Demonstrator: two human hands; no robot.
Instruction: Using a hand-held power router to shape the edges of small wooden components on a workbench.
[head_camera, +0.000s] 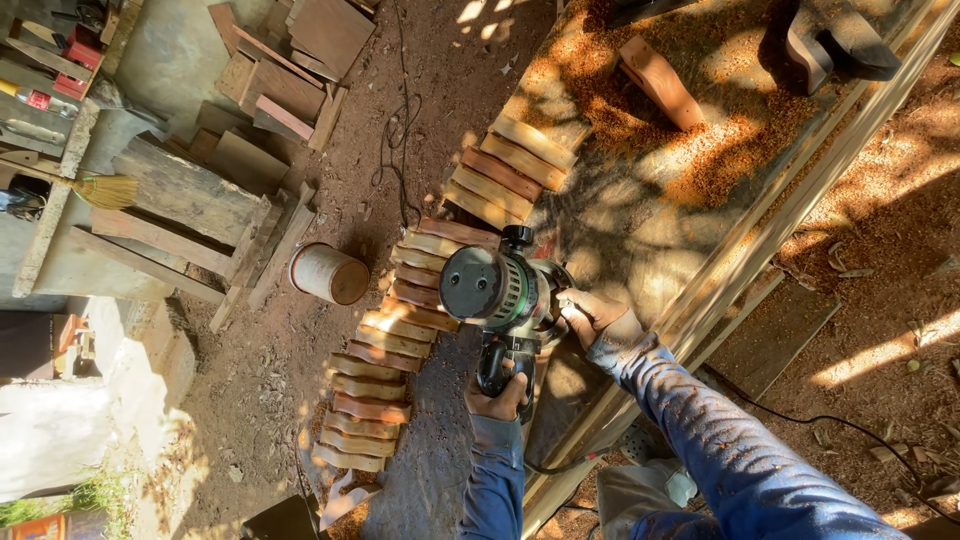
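**A:** Sawdust, orange and grainy, lies in drifts across a long flat workbench (640, 215) seen from the head camera looking straight down. What are the hands doing?

**B:** Both grip one power router (492, 292), a rounded machine with a black domed cap and green body, standing on the bench near its edge. The left hand (497, 398) is curled tight around the router's black handle. The right hand (592, 315) is wrapped closed around the opposite side grip. Both sleeves are blue denim, dusty.

**A:** And the wood?

**B:** Short shaped wooden blocks (400, 340), reddish and pale, smooth-faced with curved ends, lie side by side in one long row along the bench edge beside the router; roughly twenty, though I cannot count them exactly. One thicker reddish block (660, 82) lies apart in the sawdust.

**A:** Below the bench?

**B:** Dirt floor, one rusty cylindrical tin can (329, 273), one straw broom (100, 190), a loose pile of flat board offcuts (290, 75).
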